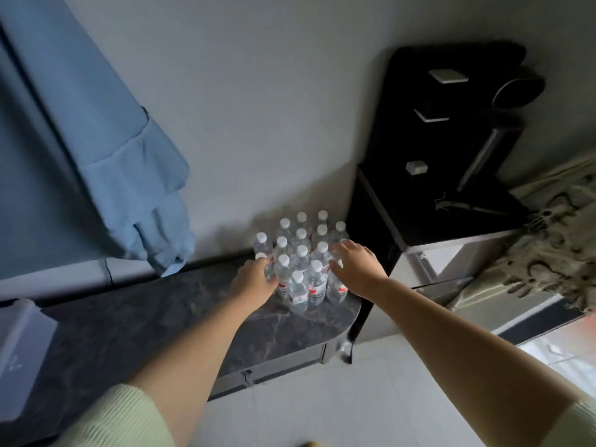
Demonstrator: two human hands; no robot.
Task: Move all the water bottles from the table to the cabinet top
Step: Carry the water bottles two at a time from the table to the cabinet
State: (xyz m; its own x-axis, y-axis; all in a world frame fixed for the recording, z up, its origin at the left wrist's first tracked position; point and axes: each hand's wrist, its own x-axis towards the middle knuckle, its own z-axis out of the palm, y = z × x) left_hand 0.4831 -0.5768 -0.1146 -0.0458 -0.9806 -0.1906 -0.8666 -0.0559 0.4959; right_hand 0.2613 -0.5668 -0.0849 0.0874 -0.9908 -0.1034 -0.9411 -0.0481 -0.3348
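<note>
We are reaching both hands into the upright water bottles (301,262) clustered on the dark marble top (135,317), left hand (254,280) gripping one (left edge), right hand (356,266) splayed against the right side.

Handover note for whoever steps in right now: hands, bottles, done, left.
Left hand: fingers curled round a bottle at the left edge of the cluster.
Right hand: reaching onto the cluster's right side; whether it grips a bottle cannot be told.
Water bottles: all upright, white caps, packed together at the right end of the dark marble table.
Cabinet top: black, right of the table, no bottles on it.
Done: nothing moved yet.
Left: carry every bottle across.
</note>
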